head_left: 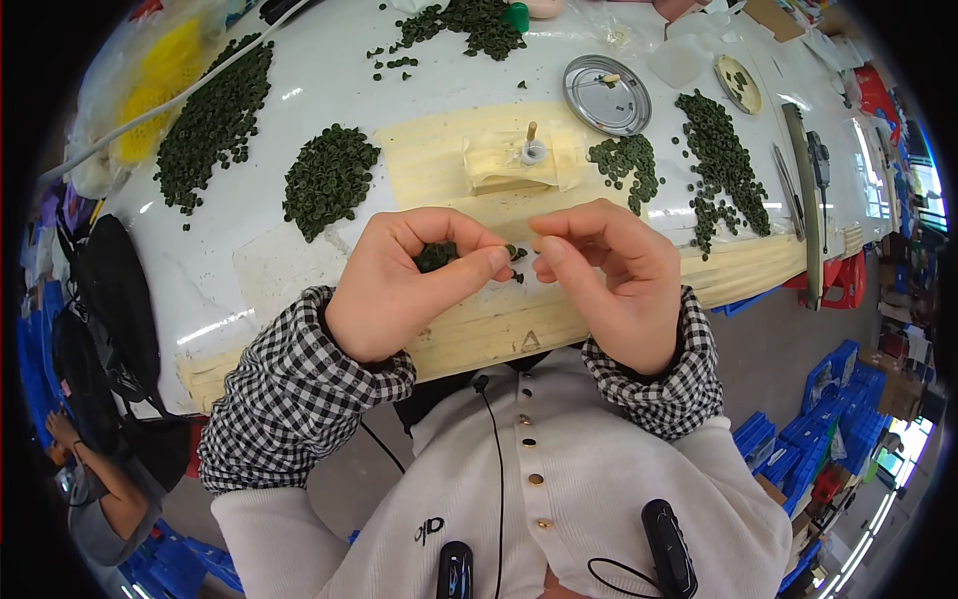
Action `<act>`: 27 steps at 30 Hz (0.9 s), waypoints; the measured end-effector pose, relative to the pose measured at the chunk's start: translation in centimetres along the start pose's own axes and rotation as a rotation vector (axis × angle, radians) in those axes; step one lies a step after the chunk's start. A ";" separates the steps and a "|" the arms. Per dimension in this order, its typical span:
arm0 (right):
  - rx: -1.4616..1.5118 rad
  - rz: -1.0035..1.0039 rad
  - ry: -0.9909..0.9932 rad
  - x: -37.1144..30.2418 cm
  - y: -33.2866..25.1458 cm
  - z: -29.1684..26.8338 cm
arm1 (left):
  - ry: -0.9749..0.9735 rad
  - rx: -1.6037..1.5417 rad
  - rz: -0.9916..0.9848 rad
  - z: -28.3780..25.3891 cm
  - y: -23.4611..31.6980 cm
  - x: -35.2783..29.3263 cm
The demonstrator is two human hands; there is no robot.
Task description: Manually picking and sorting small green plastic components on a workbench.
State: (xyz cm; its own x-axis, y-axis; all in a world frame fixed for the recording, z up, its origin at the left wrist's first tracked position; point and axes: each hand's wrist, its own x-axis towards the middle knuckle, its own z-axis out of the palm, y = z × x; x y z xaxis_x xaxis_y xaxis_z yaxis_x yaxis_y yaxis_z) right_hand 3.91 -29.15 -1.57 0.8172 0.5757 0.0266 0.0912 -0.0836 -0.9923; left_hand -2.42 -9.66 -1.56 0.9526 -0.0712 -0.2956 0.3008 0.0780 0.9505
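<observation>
My left hand [404,285] and my right hand [621,285] are raised close together over the near part of the table. Between the left thumb and forefinger is a small dark green round piece [513,251]. The right thumb and forefinger are pinched just beside it; whatever they hold is too small to make out. Below the left fingers lie more dark green pieces [435,257], partly hidden by that hand. Just beyond my hands stands a tape-covered block [499,170] with a small upright peg [532,135] in a pale collar.
Heaps of green pieces lie at left [329,180], far left [215,125], far middle [484,25] and right [723,165]. A round metal lid [606,95] sits beyond the block. Tweezers [788,190] and a screwdriver [820,165] lie near the right edge. Another person's arm [110,489] shows at lower left.
</observation>
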 end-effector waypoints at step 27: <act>-0.896 -0.371 0.104 1.5 1.0 -3.1 | -0.028 -0.436 -0.171 -0.6 0.2 0.4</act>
State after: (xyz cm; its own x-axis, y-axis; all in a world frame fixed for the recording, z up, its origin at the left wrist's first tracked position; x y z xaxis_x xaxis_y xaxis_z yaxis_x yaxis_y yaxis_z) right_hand 7.03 -30.90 -2.13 0.6916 0.6191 0.3720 0.7166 -0.5238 -0.4606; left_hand -1.96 -9.04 -1.54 0.8880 -0.1462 -0.4359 0.4498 0.4725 0.7579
